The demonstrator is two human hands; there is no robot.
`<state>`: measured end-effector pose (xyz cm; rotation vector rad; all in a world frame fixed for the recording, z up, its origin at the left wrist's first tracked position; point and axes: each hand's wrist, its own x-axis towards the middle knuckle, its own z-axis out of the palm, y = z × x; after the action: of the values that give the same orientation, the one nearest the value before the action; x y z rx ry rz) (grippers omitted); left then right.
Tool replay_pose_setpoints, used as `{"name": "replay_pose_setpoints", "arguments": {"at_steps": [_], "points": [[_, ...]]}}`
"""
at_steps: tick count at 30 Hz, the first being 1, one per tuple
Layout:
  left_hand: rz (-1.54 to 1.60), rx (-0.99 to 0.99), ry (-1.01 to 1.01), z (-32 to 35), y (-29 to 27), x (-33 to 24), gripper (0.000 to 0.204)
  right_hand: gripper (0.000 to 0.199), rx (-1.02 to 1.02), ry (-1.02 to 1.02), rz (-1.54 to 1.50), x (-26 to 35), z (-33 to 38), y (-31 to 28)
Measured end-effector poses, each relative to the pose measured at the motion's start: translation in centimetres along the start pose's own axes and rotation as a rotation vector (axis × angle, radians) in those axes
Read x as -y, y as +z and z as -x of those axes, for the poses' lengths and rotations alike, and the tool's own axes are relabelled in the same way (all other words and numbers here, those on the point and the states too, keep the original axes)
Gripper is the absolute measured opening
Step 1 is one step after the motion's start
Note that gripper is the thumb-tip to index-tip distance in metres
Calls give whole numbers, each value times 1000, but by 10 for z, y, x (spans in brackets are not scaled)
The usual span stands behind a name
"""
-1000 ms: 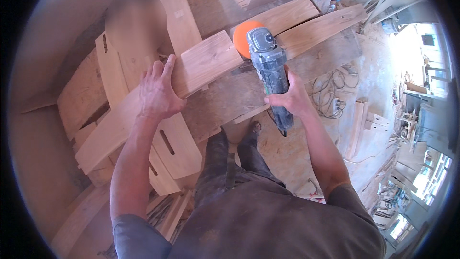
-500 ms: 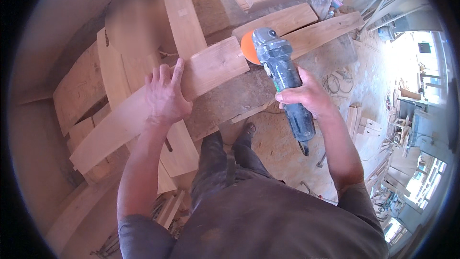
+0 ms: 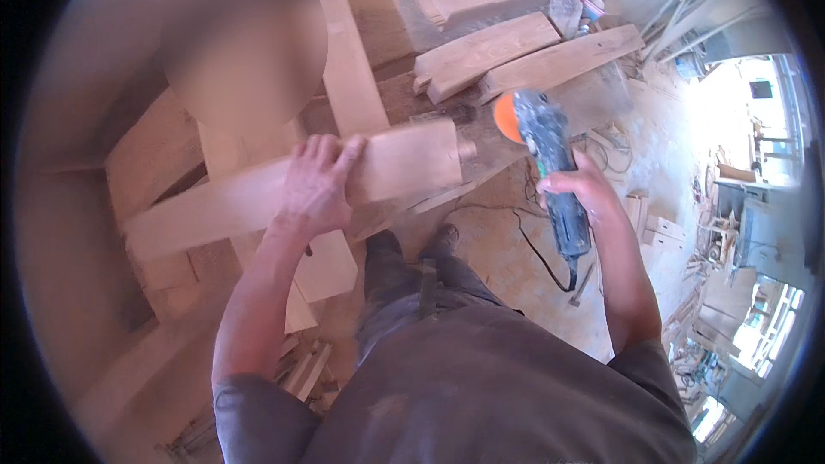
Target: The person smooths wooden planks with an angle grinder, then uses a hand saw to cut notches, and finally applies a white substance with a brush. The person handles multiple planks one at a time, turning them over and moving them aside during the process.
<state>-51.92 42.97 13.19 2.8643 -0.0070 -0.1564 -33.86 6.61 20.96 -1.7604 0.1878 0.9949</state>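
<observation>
blur along the wooden plank (image 3: 408, 160)

Woodworking shop, shaped planks (image 3: 498, 50), power tool (image 3: 552, 139)

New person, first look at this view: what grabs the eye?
Probably the bright orange disc on the dark power tool, held in the right hand right of centre, apart from the board. Next, that long pale board slanting across the middle, gripped by the left hand. Then the glaring bright opening toward the right rim.
</observation>
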Motion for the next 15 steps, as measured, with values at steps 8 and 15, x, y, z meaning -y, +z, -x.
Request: {"name": "replay_pose_setpoints", "arguments": {"at_steps": [8, 15], "points": [[-174, 364, 164, 61, -10, -43, 103, 45, 22, 14, -146, -90, 19, -47], [-324, 430, 8, 158, -3, -81, 81, 38, 71, 55, -152, -170, 20, -97]]}}
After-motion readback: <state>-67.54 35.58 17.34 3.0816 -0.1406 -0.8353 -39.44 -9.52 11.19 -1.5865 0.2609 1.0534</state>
